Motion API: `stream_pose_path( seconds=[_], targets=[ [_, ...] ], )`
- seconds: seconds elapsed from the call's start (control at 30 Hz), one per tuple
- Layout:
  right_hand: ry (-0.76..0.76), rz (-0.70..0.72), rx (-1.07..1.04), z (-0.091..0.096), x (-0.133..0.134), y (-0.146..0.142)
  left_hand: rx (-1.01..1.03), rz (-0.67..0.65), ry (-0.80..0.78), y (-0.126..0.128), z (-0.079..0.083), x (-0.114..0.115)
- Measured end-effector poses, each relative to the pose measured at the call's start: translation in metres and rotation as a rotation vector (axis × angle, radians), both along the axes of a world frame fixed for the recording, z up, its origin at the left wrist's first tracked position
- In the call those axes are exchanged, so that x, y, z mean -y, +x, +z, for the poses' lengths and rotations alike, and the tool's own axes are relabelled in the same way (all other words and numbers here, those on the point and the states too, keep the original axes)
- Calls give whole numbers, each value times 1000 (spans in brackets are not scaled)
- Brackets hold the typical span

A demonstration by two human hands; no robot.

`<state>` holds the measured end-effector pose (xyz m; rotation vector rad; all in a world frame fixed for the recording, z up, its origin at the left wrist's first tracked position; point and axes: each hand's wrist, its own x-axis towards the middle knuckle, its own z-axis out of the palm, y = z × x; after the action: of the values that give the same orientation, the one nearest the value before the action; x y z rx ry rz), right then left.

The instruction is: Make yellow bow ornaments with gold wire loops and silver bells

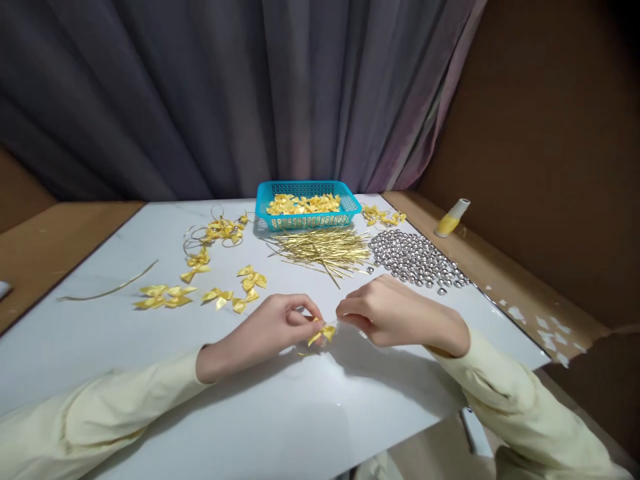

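Observation:
A small yellow ribbon bow hangs between my two hands just above the white table. My left hand pinches the bow from the left with its fingers closed. My right hand is closed too, its fingertips pinched at the bow's right side, perhaps on a thin gold tie that I cannot make out clearly. Both wrists rest on the table, in pale yellow sleeves.
A blue basket of yellow bows stands at the back. In front of it lies a pile of gold wire ties; silver bells are heaped to the right. Finished bows lie to the left. A yellow thread spool stands far right.

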<state>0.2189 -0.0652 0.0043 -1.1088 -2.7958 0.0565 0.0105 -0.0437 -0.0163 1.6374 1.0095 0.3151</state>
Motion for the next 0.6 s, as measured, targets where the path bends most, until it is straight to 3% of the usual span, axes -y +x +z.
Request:
stream_pose_path(
  seconds=[0.17, 0.3, 0.6],
  targets=[
    [45, 25, -18, -33, -26, -19, 49, 100, 97, -14, -25, -8],
    [50, 0, -27, -58, -35, -17, 59, 66, 115, -15, -30, -11],
    [39, -7, -57, -66, -34, -13, 51, 8, 104, -14, -24, -9]
  ],
)
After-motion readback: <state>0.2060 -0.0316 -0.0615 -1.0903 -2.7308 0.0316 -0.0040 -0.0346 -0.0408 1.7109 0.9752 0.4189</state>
